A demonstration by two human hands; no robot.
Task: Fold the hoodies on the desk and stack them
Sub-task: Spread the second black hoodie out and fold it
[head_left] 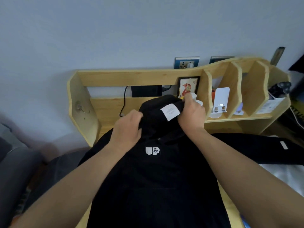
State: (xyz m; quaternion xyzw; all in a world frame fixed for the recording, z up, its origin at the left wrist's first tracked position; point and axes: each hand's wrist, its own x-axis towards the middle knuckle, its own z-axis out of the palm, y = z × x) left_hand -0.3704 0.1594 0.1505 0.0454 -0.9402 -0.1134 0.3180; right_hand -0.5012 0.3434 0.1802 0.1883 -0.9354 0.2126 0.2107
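A: Head view first: we see a black hoodie (158, 181) spread front-up across the wooden desk (230, 209), its white chest logo (152, 150) facing us.

B: And we see both hands up at the hood (158, 111). Our left hand (127, 130) has its fingers curled into the hood's left edge, gripping the cloth.

A: Agreed. Our right hand (191, 112) is clenched on the hood's right side, just beside the white sewn label (170, 111). The hood looks lifted off the body of the garment and bunched between the two hands.

B: We can also make out a second dark garment (266, 148) lying to the right on the desk, with a small pale tag on it. Whether it is a hoodie we cannot tell.

A: Behind the hood stands the wooden desk organiser (148, 76), with upright dividers on its right half.

B: We see a framed picture (188, 87) with a red figure leaning in it, close behind our right hand, and a white stand (220, 100) in the next compartment.

A: A black adapter (146, 91) with a cable sits behind the organiser's open slot, and wall sockets (186, 62) show above its top rail.
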